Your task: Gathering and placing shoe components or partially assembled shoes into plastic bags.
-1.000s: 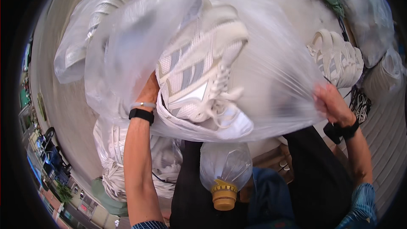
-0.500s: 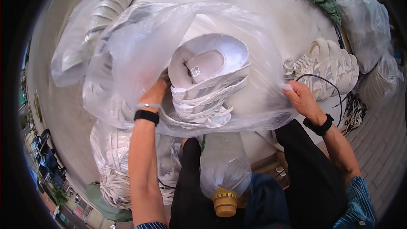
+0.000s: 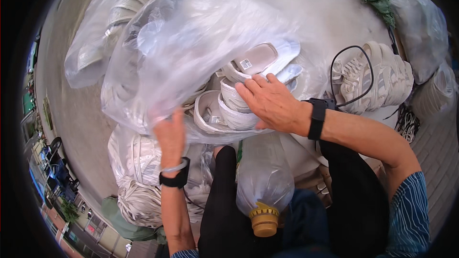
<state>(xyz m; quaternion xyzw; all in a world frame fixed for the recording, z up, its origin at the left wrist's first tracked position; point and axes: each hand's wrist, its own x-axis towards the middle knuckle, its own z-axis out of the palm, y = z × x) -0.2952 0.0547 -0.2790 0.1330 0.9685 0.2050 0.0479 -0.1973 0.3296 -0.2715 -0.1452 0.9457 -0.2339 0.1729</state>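
A large clear plastic bag (image 3: 191, 28) lies across the light surface, its mouth toward me. White shoe uppers (image 3: 234, 102) are nested together in its mouth, some tilted over, with a pale insole (image 3: 260, 58) and small label showing. My right hand (image 3: 272, 104) rests on these uppers from the right, its fingers stretched out and the thumb low near the bag's edge. At the bag's near left side is my left hand (image 3: 168, 131), smeared by motion. Whether its fingers hold the film I cannot tell.
Stacked white laced uppers (image 3: 375, 79) stand at the right, a black cord (image 3: 351, 48) looping past them. Another bagged stack (image 3: 136, 0) lies far left. Below the bag are a plastic bottle with a yellow cap (image 3: 264, 220) and a bundle of pale laces (image 3: 138, 203).
My right hand has left the bag's right edge and moved left onto the uppers. The upright stack has tipped and spread right. My left hand has come out from beside the stack, toward me.
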